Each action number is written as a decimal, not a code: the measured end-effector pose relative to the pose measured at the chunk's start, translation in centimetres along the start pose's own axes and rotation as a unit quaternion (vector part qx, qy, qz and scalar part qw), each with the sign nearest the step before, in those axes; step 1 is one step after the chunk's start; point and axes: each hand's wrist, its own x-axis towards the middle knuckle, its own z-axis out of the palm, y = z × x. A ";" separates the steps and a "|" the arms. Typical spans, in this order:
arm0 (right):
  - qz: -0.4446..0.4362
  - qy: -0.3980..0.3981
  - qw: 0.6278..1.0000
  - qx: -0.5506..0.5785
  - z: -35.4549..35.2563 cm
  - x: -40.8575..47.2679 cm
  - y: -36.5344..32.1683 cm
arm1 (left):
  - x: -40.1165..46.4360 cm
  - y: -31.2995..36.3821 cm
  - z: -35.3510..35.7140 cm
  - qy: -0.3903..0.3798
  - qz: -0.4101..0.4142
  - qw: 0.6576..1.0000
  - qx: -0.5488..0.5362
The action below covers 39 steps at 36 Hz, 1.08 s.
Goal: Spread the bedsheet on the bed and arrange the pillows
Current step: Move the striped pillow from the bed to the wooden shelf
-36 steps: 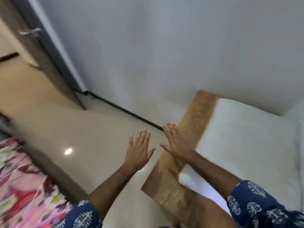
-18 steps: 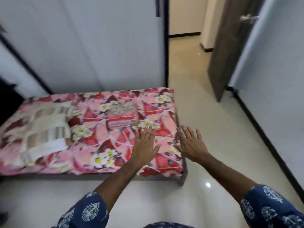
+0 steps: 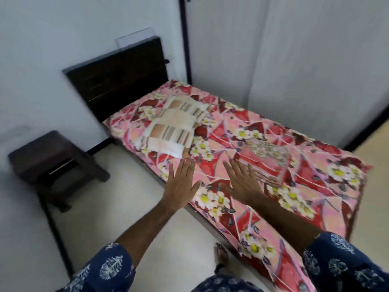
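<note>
Bedsheet, pink and red cotton with white-and-yellow flower print (image 3: pixel 248 131): lies spread over the whole single bed, hanging past the near long edge and the foot corner at right.

Folded cloth, same red floral print, rectangular (image 3: pixel 267 159): rests on the sheet about mid-bed, just beyond the right hand.

Pillow, cream and beige with brown striped patches (image 3: pixel 174 127): lies flat on the sheet near the head end, its long side running away from the headboard, set apart from it.

Headboard, dark wooden panel (image 3: pixel 122 81): stands upright against the white wall at the bed's far-left end.

Left hand (image 3: pixel 181 184): flat, palm down, fingers straight and slightly spread, holding nothing; it appears over the near edge of the bed, just short of the pillow. Contact with the sheet cannot be told.

Right hand (image 3: pixel 244 182): flat, palm down, fingers straight and spread, empty; it appears over the sheet beside the folded cloth.

Sleeves, navy fabric with white leaf print (image 3: pixel 109 268): cover both upper arms.

Stool, dark brown wood, square top (image 3: pixel 48 157): stands on the pale floor left of the bed, near the wall.

Bare foot (image 3: pixel 221 253): on the floor beside the bed's near edge.
</note>
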 end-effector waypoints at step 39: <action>0.023 -0.072 0.997 0.016 1.2 55.2 -19.3 | 33.2 -49.8 1.7 -0.078 0.002 0.997 -0.025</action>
